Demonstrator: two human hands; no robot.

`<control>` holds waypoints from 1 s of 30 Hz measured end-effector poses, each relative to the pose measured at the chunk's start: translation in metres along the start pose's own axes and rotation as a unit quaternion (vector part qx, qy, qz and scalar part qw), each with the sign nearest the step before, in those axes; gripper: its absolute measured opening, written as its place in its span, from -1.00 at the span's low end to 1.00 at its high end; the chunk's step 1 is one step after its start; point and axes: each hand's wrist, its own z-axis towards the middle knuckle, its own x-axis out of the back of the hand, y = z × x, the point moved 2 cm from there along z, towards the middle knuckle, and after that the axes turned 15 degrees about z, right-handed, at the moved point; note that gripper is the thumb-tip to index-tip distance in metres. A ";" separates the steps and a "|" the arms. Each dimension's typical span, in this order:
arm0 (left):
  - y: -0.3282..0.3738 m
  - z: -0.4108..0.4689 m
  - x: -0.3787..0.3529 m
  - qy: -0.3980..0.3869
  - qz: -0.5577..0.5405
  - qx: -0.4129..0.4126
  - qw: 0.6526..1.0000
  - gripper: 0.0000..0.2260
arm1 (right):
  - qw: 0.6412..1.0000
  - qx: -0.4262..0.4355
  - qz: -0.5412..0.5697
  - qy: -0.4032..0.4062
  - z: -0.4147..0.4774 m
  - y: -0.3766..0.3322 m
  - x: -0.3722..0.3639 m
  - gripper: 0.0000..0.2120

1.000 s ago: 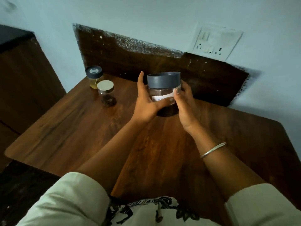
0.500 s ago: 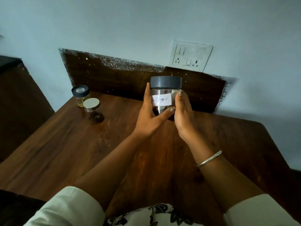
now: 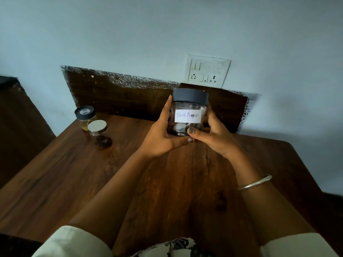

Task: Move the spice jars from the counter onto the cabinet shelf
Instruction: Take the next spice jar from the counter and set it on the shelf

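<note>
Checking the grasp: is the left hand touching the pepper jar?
Touching. Head view shows the left hand holding the pepper jar, fingers along its side, thumb beneath.

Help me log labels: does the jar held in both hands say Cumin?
No, the white label on the grey-lidded jar held between the left hand and right hand reads Black Pepper.

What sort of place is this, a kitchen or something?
Probably a home kitchen corner: a wooden counter against the wall, a jar labelled Black Pepper held between left hand and right hand, two smaller jars, and a wall socket plate.
</note>
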 end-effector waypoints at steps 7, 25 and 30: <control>0.002 0.002 0.006 0.004 -0.008 0.003 1.000 -0.02 | 1.000 0.004 -0.027 0.006 -0.005 -0.008 0.003 0.12; 0.016 0.010 0.015 0.032 0.056 -0.022 0.998 -0.04 | 0.998 0.014 -0.021 0.062 -0.015 -0.029 0.002 0.03; 0.024 0.017 0.011 0.046 0.008 -0.033 0.998 -0.09 | 0.990 0.019 -0.038 0.132 -0.022 -0.035 0.007 -0.07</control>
